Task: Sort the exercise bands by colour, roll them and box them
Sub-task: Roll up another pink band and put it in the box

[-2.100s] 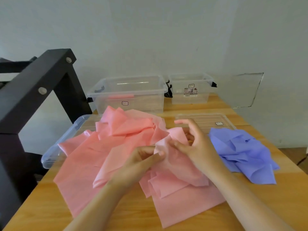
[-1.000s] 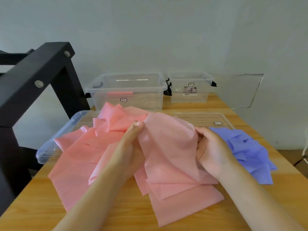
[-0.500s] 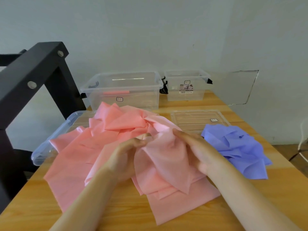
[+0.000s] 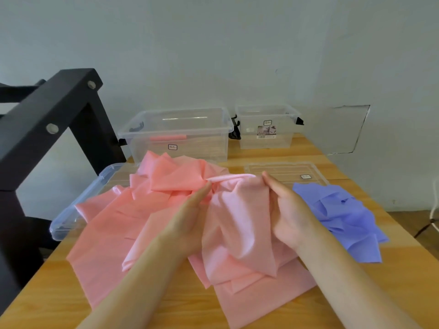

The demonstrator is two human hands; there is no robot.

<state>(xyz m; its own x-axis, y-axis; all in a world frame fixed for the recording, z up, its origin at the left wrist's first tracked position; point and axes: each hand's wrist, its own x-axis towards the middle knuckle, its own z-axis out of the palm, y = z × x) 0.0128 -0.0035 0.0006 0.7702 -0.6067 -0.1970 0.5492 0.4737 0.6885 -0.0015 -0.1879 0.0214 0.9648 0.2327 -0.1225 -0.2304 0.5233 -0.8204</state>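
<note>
- The person is standing over a light wooden table point(image 4: 392, 293), both bare hands working at one thin, pale pink sheet-like exercise band point(image 4: 240, 224) lifted off the top of a loose heap of salmon-pink bands point(image 4: 114, 224).
- The left hand point(image 4: 187, 224) is pinching the band's upper edge near its gathered left end, fingers closed narrowly on the material.
- The right hand point(image 4: 289, 210) is holding the same edge at its right end, thumb and fingers closed on it, so the edge is stretching between the two hands while the rest is hanging down in soft folds.
- A crumpled pile of lilac-blue bands point(image 4: 342, 217) is lying apart on the right, so the colour sorting looks largely done.
- At the back, a large clear plastic storage box point(image 4: 180, 138) is holding what appears to be one pink roll point(image 4: 167, 138); a smaller clear box point(image 4: 268, 129) beside it looks empty.
- Two clear lids are lying flat: one point(image 4: 78, 210) partly under the pink heap, the other point(image 4: 287, 172) behind the right hand.
- The band looks very light, limp and stretchy, probably a little clingy against its neighbours. I would judge the short end the best place to take hold, at both corners, keeping it taut and flat so a roll starts even and does not skew.
</note>
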